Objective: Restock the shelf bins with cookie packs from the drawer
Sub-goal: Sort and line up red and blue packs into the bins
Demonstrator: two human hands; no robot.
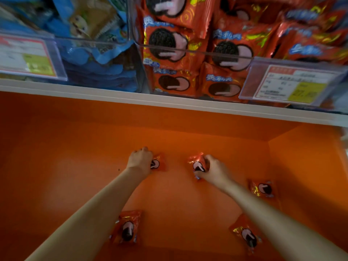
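Both arms reach down into the orange drawer (pixel 75 157). My left hand (pixel 140 160) closes over a red cookie pack (pixel 159 163) lying on the drawer floor. My right hand (pixel 213 171) grips another red cookie pack (pixel 197 163), its top edge tilted up. Three more red packs lie loose in the drawer: one near left (pixel 127 227), one near right (pixel 246 235), one at the right wall (pixel 262 189). Above, a clear shelf bin (pixel 188 49) holds several red cookie packs.
A second clear bin (pixel 94 42) on the left holds blue packs. Price tags hang on both bins, the left tag (pixel 28 57) and the right tag (pixel 290 85). A white shelf edge (pixel 169 101) runs across above the drawer.
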